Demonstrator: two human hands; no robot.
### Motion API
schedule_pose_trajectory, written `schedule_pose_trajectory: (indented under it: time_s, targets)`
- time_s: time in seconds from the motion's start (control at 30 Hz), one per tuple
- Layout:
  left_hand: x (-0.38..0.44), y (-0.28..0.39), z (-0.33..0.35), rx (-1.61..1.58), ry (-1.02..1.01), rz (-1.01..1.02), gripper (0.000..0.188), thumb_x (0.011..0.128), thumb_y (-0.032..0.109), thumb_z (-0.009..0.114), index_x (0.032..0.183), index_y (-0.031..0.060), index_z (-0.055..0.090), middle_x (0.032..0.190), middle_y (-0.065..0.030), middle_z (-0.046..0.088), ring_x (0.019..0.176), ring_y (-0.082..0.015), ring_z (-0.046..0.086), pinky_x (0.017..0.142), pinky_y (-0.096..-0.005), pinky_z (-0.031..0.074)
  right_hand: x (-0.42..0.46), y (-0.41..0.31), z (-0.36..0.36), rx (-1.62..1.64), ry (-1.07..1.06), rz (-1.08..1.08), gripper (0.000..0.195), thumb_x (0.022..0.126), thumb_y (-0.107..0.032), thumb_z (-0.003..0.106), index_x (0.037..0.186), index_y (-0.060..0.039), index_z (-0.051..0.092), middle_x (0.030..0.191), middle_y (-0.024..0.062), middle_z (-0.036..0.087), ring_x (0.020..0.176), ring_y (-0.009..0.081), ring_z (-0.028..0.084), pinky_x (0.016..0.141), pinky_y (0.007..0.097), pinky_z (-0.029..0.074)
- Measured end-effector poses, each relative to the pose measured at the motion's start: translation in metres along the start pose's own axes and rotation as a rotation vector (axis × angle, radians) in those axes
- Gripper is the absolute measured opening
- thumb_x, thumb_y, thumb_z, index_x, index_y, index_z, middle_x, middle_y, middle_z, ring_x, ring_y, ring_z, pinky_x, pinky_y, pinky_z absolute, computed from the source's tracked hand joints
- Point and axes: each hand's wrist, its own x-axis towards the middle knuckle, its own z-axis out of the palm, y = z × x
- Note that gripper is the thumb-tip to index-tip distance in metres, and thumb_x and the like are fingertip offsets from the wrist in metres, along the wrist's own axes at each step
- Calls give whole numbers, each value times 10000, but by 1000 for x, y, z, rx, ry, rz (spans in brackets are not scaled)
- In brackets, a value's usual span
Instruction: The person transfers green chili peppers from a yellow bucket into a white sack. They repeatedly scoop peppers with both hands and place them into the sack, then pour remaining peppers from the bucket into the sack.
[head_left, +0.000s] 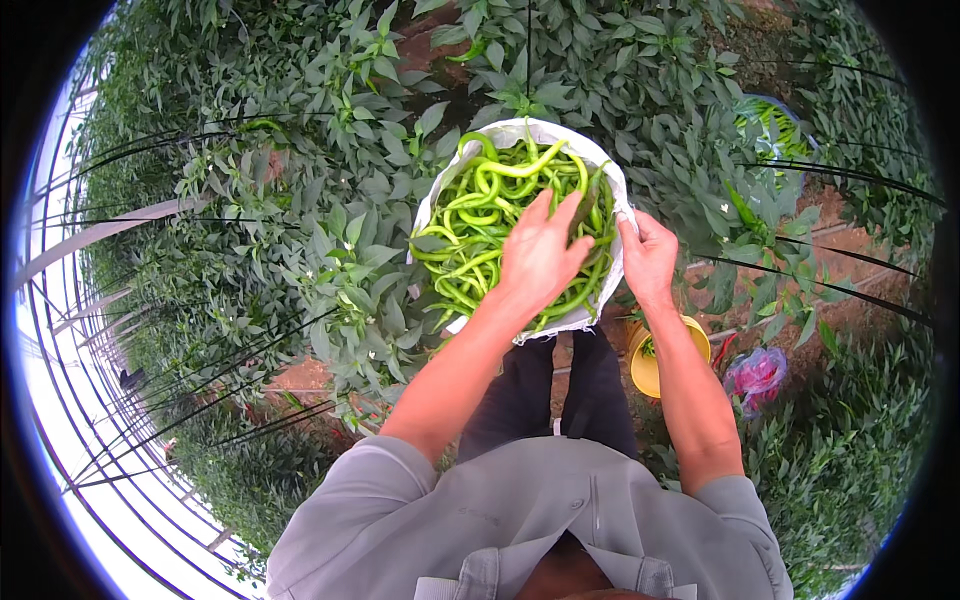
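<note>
A white woven sack (616, 187) with a frayed, rolled-down rim stands open in front of my legs. Long, curled green chili peppers (480, 214) fill it to near the top. My left hand (541, 251) lies over the peppers with its fingers apart, touching those right of the middle; no pepper shows in its grasp. On the sack's right side, my right hand (649, 251) pinches the rim between thumb and fingers. The lower part of the sack is hidden beneath its mouth.
Pepper plants (360, 187) crowd around me. By my right forearm stands a yellow bucket (646, 375), beside a pink-and-clear plastic bag (757, 375). Another bag of green peppers (776, 131) sits farther right. Black cords cross both sides; the greenhouse frame (112, 214) rises at left.
</note>
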Motion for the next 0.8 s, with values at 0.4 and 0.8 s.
schedule_pose_trajectory:
  time_s: [0.4, 0.8]
  targets:
    - [9, -76, -10, 257, 70, 283, 520, 959, 497, 771, 1228, 54, 741, 1347, -266, 613, 1272, -459, 586, 1084, -565, 511, 8, 5, 6, 86, -10, -1, 196, 1057, -82, 710, 1181, 37, 804, 797, -101, 622, 670, 8, 439, 587, 233, 382]
    - [49, -86, 10, 365, -95, 617, 437, 1069, 482, 617, 1201, 66, 646, 1473, -267, 593, 1341, -448, 594, 1177, -581, 437, 12, 6, -9, 120, 17, -33, 203, 1077, -63, 683, 1197, 57, 795, 907, -35, 734, 761, 7, 570, 665, 215, 470]
